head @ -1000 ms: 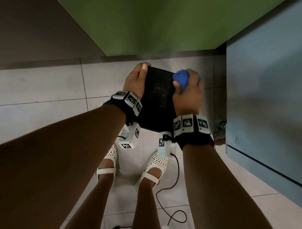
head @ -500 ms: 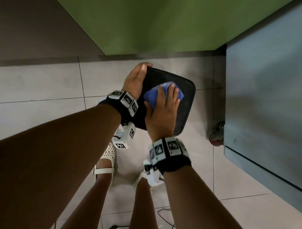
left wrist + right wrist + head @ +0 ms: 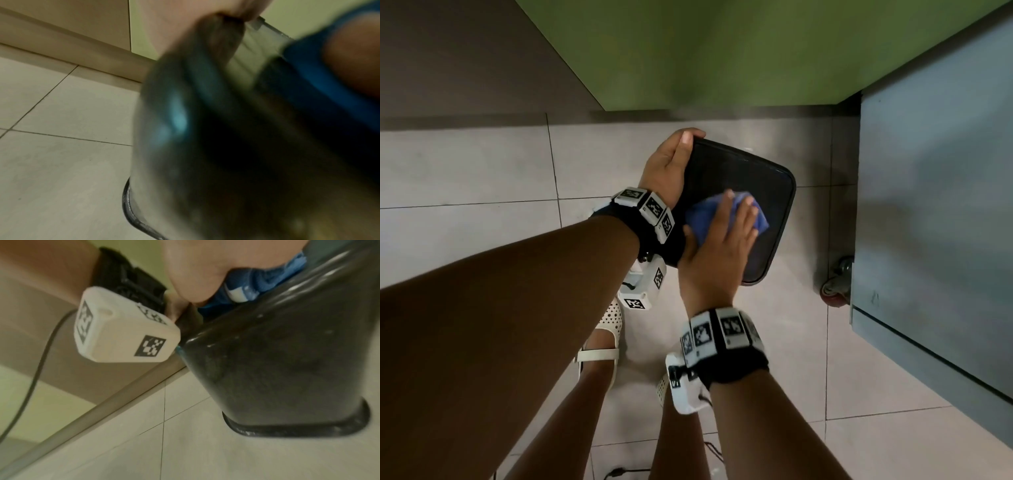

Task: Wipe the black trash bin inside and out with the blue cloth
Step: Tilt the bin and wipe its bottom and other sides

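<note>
The black trash bin (image 3: 767, 181) is turned over, its flat base facing me above the tiled floor. My left hand (image 3: 671, 161) grips its left edge, thumb on top and fingers hidden behind. My right hand (image 3: 722, 246) lies on the base with straight, spread fingers, pressing the bunched blue cloth (image 3: 760, 219) against it. In the right wrist view the bin's side wall (image 3: 287, 361) flares down to its rim, and the cloth (image 3: 267, 279) is squeezed under the palm. The left wrist view is blurred, showing the bin (image 3: 205, 146) and the cloth (image 3: 308, 65) close up.
A blue-grey cabinet (image 3: 928, 205) on a caster wheel (image 3: 835, 291) stands close on the right. A green panel (image 3: 722, 51) rises behind the bin. My feet in white shoes (image 3: 606, 329) and a cable (image 3: 619, 472) are on the floor below.
My right hand moved the cloth from the bin's far right corner onto the flat base, flattened out, and slid it toward me. The left hand kept its grip.
</note>
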